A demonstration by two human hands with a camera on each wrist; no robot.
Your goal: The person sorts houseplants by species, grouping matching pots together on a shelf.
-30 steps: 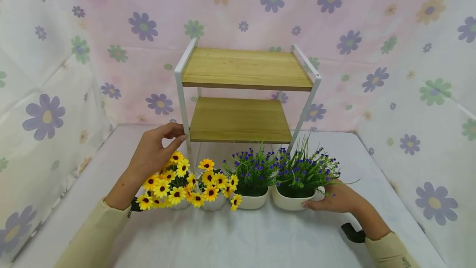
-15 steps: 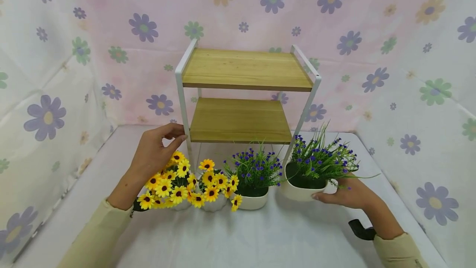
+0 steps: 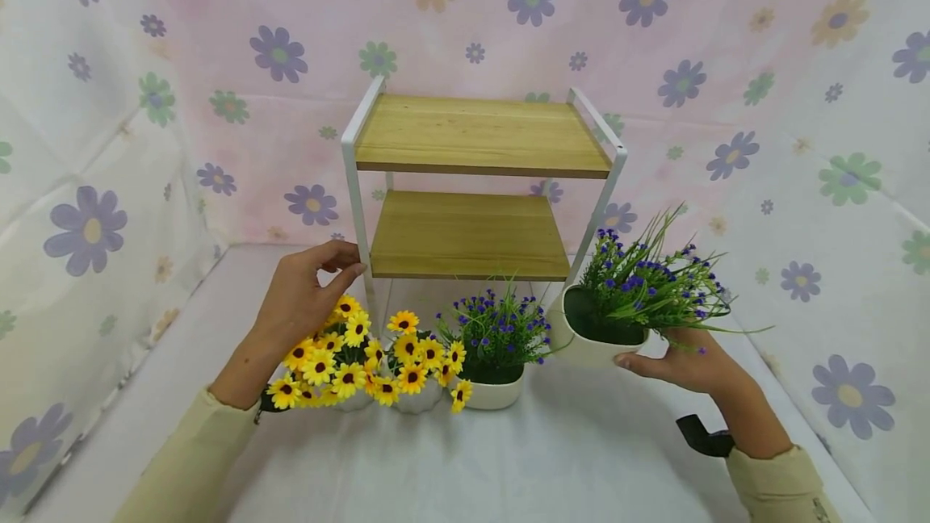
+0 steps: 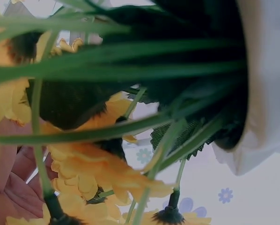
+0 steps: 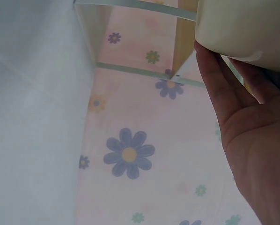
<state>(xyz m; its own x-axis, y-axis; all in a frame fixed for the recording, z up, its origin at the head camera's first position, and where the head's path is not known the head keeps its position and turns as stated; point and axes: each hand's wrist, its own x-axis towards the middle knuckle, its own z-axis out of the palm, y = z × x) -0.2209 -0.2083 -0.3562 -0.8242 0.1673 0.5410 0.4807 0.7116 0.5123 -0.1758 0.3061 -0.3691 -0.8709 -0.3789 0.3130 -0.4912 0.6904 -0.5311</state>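
Bright, even light all round me, with only soft shadows under the flower pots (image 3: 494, 392) on the table (image 3: 508, 466). The head view bends at its edges. My left wrist view is a blur of yellow petals (image 4: 98, 173); the right one's soft, washed pale.

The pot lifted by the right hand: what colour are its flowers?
Purple-blue, among green grassy leaves, in a white pot held by the right hand; the head view shows it best.
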